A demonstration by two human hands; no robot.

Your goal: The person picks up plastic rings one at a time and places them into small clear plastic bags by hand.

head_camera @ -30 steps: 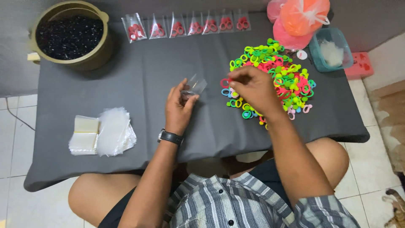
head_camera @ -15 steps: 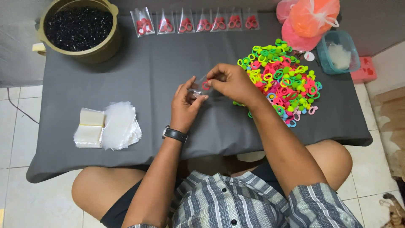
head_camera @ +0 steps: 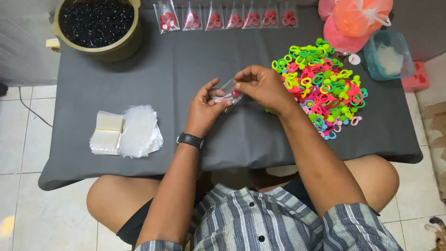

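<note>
At the far left corner of the grey-covered table [head_camera: 139, 69] stands an olive pot [head_camera: 100, 44] filled with small black pieces. Nearer the front edge lies a loose stack of clear plastic bags [head_camera: 137, 131] beside two folded white packs [head_camera: 108, 130]. Along the back edge runs a row of filled bags [head_camera: 227, 17], each with red rings inside. In the middle, above the table, the left hand [head_camera: 204, 109], with a dark watch [head_camera: 189, 140] on its wrist, pinches a small clear bag [head_camera: 228, 93] by its lower end. The right hand [head_camera: 260, 86] meets it from the other side, fingertips closed on a red ring [head_camera: 235, 93] at the bag's mouth. Just right of that hand spreads a heap of bright plastic rings [head_camera: 325, 86] in green, yellow, pink and blue. At the far right stand pink and orange sacks [head_camera: 357, 18] and a teal tub [head_camera: 390, 53]
</note>
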